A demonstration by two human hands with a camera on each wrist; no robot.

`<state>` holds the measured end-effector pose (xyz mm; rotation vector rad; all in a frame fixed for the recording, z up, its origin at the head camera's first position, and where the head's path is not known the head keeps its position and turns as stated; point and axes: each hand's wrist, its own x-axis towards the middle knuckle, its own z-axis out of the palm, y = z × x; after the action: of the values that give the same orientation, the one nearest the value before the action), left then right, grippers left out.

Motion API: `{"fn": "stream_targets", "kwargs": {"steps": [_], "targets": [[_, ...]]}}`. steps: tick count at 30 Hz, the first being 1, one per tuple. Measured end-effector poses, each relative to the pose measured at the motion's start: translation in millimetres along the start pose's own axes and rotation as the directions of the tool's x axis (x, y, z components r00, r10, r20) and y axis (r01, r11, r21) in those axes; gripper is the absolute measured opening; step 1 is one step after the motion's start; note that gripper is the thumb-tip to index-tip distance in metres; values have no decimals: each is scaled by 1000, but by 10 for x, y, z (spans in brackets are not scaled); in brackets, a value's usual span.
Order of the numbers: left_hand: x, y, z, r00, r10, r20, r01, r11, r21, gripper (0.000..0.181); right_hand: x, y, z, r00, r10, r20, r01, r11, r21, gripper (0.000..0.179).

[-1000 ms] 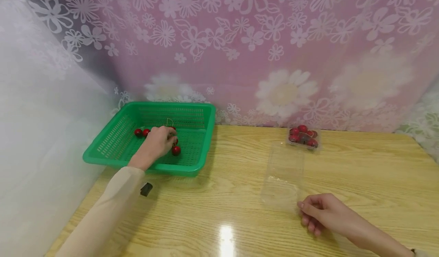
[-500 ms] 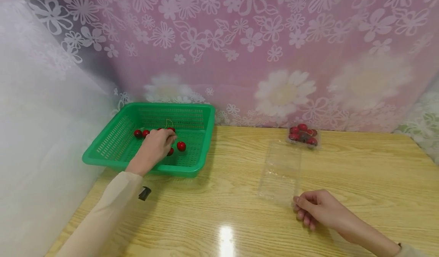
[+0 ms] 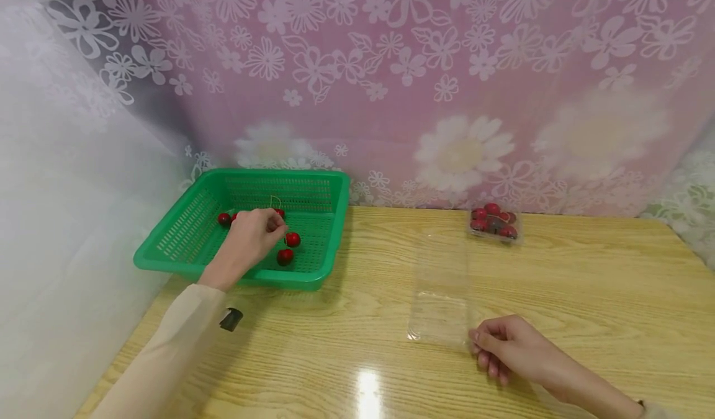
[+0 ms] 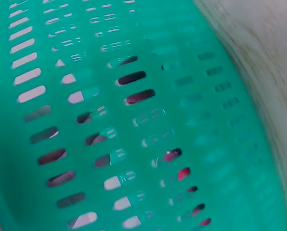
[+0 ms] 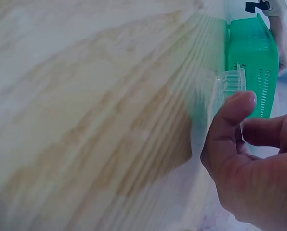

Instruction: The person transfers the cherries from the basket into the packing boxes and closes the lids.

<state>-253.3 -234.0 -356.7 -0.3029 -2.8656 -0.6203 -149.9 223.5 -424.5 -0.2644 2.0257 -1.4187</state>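
In the head view my left hand [image 3: 249, 238] reaches over the near rim into the green basket [image 3: 313, 277]. Its thumb and fingertips pinch close above two red cherries [image 3: 285, 257], at what looks like their thin stems. More cherries [image 3: 224, 219] lie farther left in the basket, partly behind the hand. The left wrist view is filled by the slotted basket wall [image 4: 148, 115], with bits of red behind it. My right hand [image 3: 509, 348] pinches the near right corner of an opened clear plastic clamshell box [image 3: 441, 316], also seen at the fingertips in the right wrist view.
A small clear box of cherries [image 3: 494, 221] stands at the back of the wooden table [image 3: 368, 319]. A black clip-like piece [image 3: 231, 319] lies by my left sleeve. A pink flowered cloth [image 3: 357, 96] hangs behind the table.
The clamshell box has slid left and straightened, my right hand moving left with it. In the basket the two cherries near my left fingertips have shifted; the left hand has barely moved.
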Motion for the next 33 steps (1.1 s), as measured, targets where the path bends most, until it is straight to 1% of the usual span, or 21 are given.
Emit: {"fn": "stream_targets", "kwargs": {"steps": [3, 6, 9, 11, 15, 18, 23, 28, 33], "targets": [[-15, -11, -10, 999, -13, 29, 13, 1000, 0, 17, 10, -13, 25, 999, 10, -47, -12, 999, -36, 38], [-29, -24, -12, 999, -18, 49, 18, 1000, -7, 17, 8, -25, 48, 996, 4, -84, -10, 997, -77, 39], [-41, -32, -19, 999, -6, 39, 7, 1000, -13, 16, 11, -35, 63, 995, -9, -101, -1, 995, -101, 40], [-47, -30, -32, 1000, 5, 24, -4, 1000, -20, 16, 14, -38, 68, 994, -15, -105, 4, 994, -107, 39], [-46, -10, -72, 1000, -7, -23, 6, 999, -50, 16, 18, -39, 66, 995, -20, -101, 9, 994, -105, 39], [-50, 17, -101, 997, -35, -64, 28, 995, -96, 16, 23, -39, 64, 994, -19, -106, 8, 995, -101, 39], [-70, 79, -127, 990, -47, -130, 23, 983, -181, 17, 32, -36, 69, 993, -5, -121, -7, 995, -99, 39], [-91, 201, -169, 984, -81, -156, 32, 955, -294, 16, 31, -40, 74, 992, 2, -126, -15, 994, -109, 39], [-112, 350, -205, 978, -113, -177, 31, 910, -413, 11, 33, -45, 72, 992, -6, -129, -10, 992, -126, 39]]}}
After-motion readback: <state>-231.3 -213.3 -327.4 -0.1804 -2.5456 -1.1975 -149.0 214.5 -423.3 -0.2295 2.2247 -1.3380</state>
